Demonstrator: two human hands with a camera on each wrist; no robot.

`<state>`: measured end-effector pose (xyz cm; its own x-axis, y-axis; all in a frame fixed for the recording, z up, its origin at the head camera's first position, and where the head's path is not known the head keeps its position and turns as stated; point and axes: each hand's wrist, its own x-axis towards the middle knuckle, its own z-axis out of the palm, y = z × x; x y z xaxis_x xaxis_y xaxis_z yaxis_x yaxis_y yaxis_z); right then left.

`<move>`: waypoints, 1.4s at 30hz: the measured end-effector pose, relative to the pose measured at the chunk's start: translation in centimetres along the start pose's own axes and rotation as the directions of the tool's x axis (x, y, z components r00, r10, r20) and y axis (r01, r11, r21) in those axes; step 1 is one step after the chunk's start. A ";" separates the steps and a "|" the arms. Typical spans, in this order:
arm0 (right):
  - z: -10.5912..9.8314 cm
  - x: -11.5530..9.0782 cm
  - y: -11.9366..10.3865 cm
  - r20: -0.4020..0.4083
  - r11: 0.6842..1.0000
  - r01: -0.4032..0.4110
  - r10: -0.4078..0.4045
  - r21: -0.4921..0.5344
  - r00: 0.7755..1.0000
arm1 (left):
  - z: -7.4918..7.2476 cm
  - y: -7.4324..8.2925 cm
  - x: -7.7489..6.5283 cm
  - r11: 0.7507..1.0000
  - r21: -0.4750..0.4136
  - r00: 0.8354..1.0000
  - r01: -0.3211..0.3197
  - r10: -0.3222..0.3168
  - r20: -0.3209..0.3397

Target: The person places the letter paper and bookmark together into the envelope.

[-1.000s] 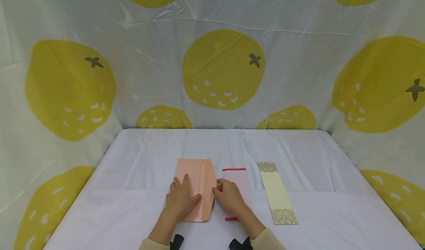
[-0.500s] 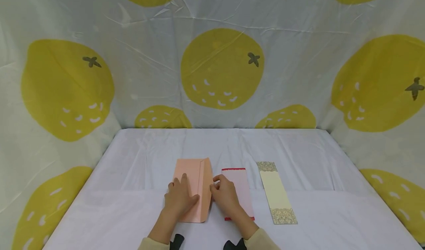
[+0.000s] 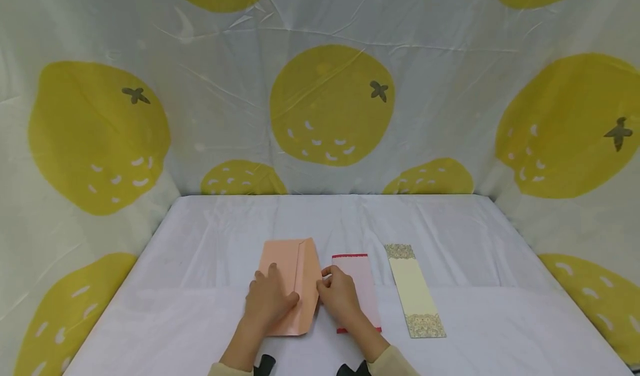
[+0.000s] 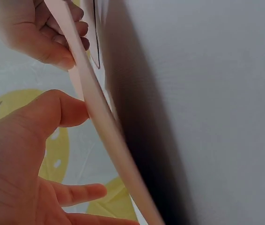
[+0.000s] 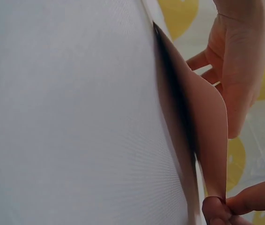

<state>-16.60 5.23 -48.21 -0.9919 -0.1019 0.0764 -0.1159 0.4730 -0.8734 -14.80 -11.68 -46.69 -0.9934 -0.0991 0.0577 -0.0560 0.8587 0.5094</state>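
A peach-coloured paper envelope (image 3: 280,252) lies on the white-covered table in front of me, its long flap (image 3: 311,273) along the right side. My left hand (image 3: 266,300) rests on the envelope with fingers spread and thumb near the flap's crease. At the flap's outer edge, my right hand (image 3: 341,294) pinches the paper between thumb and index finger. In the right wrist view the flap (image 5: 209,126) is seen edge-up, lifted off the cloth, with a dark shadow beneath. The left wrist view shows the left thumb (image 4: 60,108) touching the envelope and the other fingers extended.
Partly behind the right hand and forearm lies a pink envelope (image 3: 367,295) with red ends. Farther right is a cream envelope-like strip (image 3: 414,284) with gold lace-patterned ends. Lemon-print cloth (image 3: 332,104) hangs around the back and sides of the table (image 3: 330,215).
My right hand has shifted slightly left, bringing the pinched flap edge with it, so the flap tilts up a little more. The left hand stays on the envelope.
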 end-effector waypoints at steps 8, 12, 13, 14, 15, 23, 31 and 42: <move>0.1 0.0 0.1 -0.003 1.000 -0.018 0.018 0.006 1.000 | -0.7 -0.3 0.2 0.998 -0.039 0.999 -0.047 0.046 -0.020; 0.1 0.1 0.2 -0.009 0.999 -0.029 0.029 0.012 1.000 | -1.0 -0.5 0.3 0.995 -0.082 0.998 -0.060 0.059 -0.017; 0.1 0.1 0.3 -0.012 1.000 -0.028 0.029 0.012 1.000 | -1.1 -0.6 0.3 0.994 -0.088 0.998 -0.065 0.064 -0.016; 0.1 0.2 0.3 -0.012 0.999 -0.034 0.034 0.014 0.999 | -1.1 -0.7 0.3 0.993 -0.096 0.998 -0.065 0.064 -0.013; 0.1 0.2 0.3 -0.013 0.999 -0.038 0.038 0.013 0.999 | -1.1 -0.7 0.3 0.993 -0.101 0.998 -0.066 0.066 -0.010; 0.1 0.2 0.4 -0.011 0.999 -0.035 0.035 0.019 0.999 | -1.3 -1.1 0.2 0.989 -0.134 0.998 -0.065 0.063 -0.021; -0.2 0.3 0.0 -0.001 0.998 -0.039 0.039 0.039 0.999 | -1.5 -1.2 0.1 0.985 -0.170 1.000 -0.025 0.026 0.002; -1.5 0.3 -0.8 -0.017 0.995 -0.056 0.058 0.082 0.998 | -1.2 -1.4 0.2 0.989 -0.148 1.000 -0.025 0.024 -0.008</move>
<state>-16.90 6.12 -46.74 -0.9976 -0.0596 0.0338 -0.0551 0.4044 -0.9129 -14.83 -13.53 -46.34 -0.9936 -0.0825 0.0770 -0.0157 0.7768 0.6296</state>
